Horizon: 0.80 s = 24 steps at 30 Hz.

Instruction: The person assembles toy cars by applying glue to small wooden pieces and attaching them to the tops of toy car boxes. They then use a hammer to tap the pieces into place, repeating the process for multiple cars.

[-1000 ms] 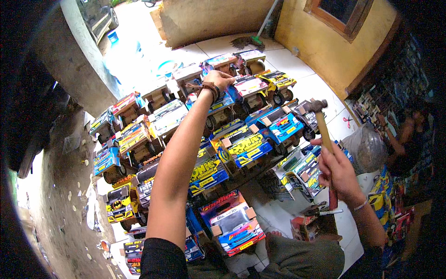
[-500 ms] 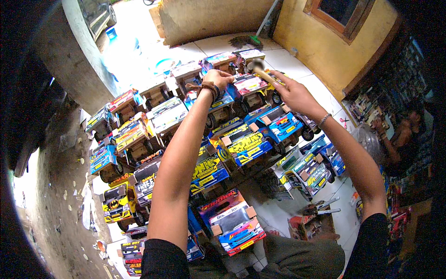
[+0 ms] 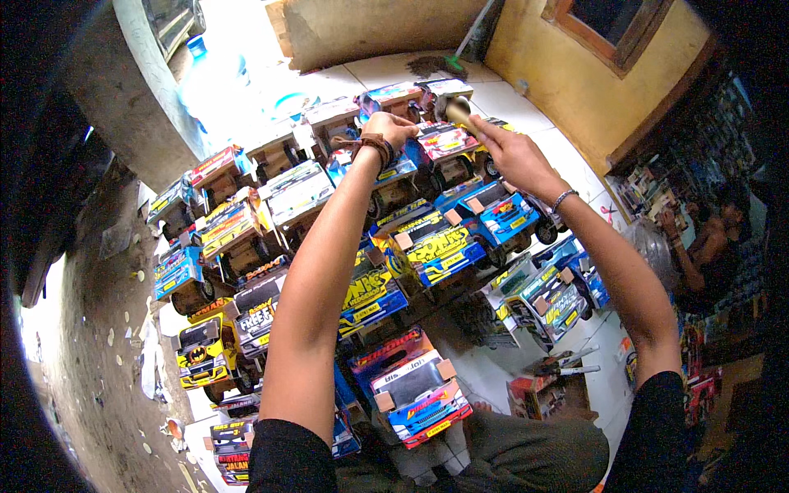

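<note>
Rows of toy trucks made of printed board and wood, with black wheels, stand on the tiled floor in front of me. My left hand, with bracelets at the wrist, reaches to the far rows. Its thumb and fingers are pinched together at the edge of a red-and-white toy truck; whatever sits between the fingertips is too small to make out. In my right hand is a hammer by its light wooden handle. The blurred hammer head is just beyond that truck, right of my left fingers.
A blue-and-red toy truck stands close by my legs. Markers lie on a box at right, with red scissors farther off. A broom leans at the far wall; a large water bottle stands far left. Another person sits at right.
The hammer and my right hand have shifted slightly upward in the picture. My left hand keeps its pinch near the same truck. The whole view has tilted a little.
</note>
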Motion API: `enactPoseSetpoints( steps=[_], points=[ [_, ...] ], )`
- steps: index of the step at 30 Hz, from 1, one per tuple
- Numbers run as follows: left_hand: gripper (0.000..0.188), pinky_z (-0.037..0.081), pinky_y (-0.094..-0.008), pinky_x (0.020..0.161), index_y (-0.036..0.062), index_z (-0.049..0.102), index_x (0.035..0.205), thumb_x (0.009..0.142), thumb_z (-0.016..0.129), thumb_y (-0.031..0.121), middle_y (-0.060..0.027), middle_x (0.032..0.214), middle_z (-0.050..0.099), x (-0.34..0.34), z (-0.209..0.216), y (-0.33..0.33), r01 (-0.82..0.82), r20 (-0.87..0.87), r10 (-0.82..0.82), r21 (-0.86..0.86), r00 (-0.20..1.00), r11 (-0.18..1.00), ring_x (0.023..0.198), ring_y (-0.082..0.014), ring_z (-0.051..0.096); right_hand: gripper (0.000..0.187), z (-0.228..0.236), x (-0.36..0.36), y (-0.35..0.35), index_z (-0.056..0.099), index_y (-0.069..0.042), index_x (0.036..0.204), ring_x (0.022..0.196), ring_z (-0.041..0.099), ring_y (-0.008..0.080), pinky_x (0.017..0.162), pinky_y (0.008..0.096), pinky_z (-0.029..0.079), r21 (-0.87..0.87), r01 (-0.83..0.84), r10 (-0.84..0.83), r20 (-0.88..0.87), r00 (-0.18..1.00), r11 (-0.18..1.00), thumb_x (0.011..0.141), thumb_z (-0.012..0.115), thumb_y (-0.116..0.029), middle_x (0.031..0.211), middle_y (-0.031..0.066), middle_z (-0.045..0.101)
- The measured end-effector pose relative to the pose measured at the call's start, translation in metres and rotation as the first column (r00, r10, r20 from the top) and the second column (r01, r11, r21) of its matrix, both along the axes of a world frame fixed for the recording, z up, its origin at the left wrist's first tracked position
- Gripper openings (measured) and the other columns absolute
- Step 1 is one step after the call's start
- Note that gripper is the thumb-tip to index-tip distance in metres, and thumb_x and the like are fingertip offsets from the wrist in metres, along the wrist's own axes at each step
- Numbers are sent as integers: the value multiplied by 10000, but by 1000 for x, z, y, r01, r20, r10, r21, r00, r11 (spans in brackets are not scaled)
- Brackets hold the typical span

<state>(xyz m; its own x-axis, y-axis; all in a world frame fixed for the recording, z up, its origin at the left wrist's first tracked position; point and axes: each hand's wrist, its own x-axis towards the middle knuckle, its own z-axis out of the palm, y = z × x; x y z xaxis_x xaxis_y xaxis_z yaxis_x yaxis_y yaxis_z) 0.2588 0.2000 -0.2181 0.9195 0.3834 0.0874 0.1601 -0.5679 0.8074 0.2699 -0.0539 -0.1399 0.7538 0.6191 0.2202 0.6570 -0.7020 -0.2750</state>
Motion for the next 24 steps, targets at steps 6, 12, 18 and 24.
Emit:
enactPoseSetpoints(
  steps=[6, 12, 18, 24],
  points=[
    [230, 534, -300, 730, 191, 800, 877, 727, 781, 364, -43, 795, 745, 2, -3, 1, -16, -4, 16, -3, 1000, 1000, 701, -157, 680, 385, -2, 1, -2, 530, -204, 1380, 915, 664, 377, 802, 420, 516, -72, -86, 84, -23, 996, 994, 1013, 471, -306, 1031, 251, 662],
    [234, 536, -312, 745, 187, 800, 874, 724, 783, 365, -46, 798, 746, 2, -3, -2, -42, -24, 41, -45, 999, 998, 714, -166, 686, 384, 1, 6, -3, 525, -246, 1384, 922, 667, 358, 825, 421, 510, 103, -58, 56, 19, 998, 993, 1011, 477, -322, 1056, 217, 671],
    [234, 537, -315, 755, 185, 800, 866, 720, 772, 366, -51, 795, 746, -1, -2, -3, -41, 15, 41, -19, 999, 999, 719, -172, 691, 388, 7, 10, -7, 517, -252, 1388, 942, 663, 368, 825, 429, 512, 127, -18, 14, 26, 1000, 992, 1010, 471, -328, 1096, 229, 654],
    [215, 534, -314, 785, 194, 801, 844, 726, 763, 370, -55, 813, 748, -2, -1, -5, -54, 5, 55, -46, 998, 997, 755, -180, 697, 387, -4, 11, -11, 523, -246, 1390, 915, 681, 303, 793, 353, 518, 15, -70, 69, 44, 997, 997, 1012, 486, -319, 1134, 182, 674]
  ],
)
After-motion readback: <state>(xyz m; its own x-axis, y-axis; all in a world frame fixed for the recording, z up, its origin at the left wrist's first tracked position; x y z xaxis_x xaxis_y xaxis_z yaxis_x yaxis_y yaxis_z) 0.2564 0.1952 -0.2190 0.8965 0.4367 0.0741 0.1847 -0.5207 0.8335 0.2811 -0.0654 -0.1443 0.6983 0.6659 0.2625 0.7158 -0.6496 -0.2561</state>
